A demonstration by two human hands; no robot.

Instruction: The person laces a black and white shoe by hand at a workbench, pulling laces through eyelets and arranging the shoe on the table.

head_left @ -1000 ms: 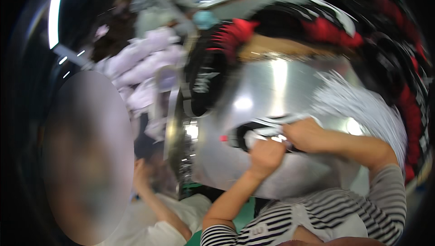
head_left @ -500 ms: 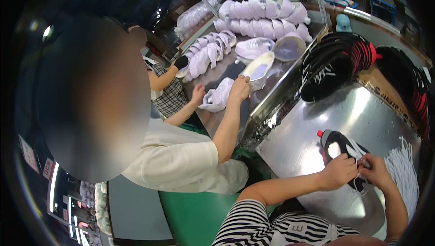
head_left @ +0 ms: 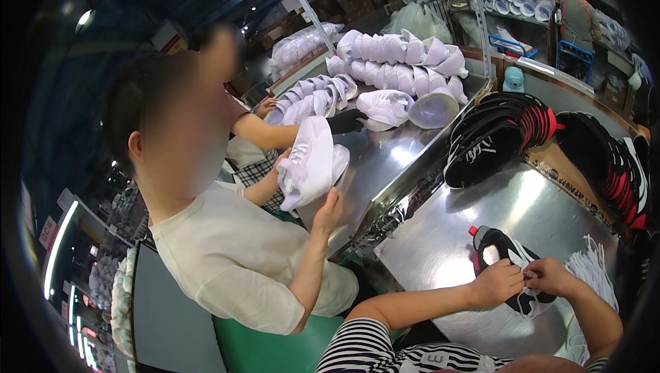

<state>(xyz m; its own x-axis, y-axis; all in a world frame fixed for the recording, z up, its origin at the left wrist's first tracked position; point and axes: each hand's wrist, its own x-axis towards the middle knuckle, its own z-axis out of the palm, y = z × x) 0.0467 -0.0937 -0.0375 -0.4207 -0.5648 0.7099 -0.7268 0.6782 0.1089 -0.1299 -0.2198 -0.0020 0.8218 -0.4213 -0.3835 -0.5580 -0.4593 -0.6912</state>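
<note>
A black shoe upper (head_left: 489, 238) with white panels and a red tab lies on the metal table in front of me. Both my hands are over its lacing area. My left hand (head_left: 499, 283) is closed, its fingers pinching a white shoelace (head_left: 529, 302) close to the eyelets. Right beside it, my right hand (head_left: 550, 277) has thumb and fingers together on the same lace, the fingertips nearly meeting those of the left. Loose lace hangs below the hands over the shoe. The exact grip points are partly hidden by the fingers.
White laces (head_left: 590, 268) lie in a bundle at the right. Stacked black-and-red uppers (head_left: 498, 143) stand beyond the metal table (head_left: 426, 235). On my left, a person in a pale shirt (head_left: 230, 249) holds white shoes (head_left: 309, 156). Nested lilac uppers (head_left: 392, 74) fill the far bench.
My hands stay at the upper and have drawn closer together on the lace. The neighbouring person has raised the white shoes off the bench. A black-gloved hand now reaches across the bench. The view has shifted.
</note>
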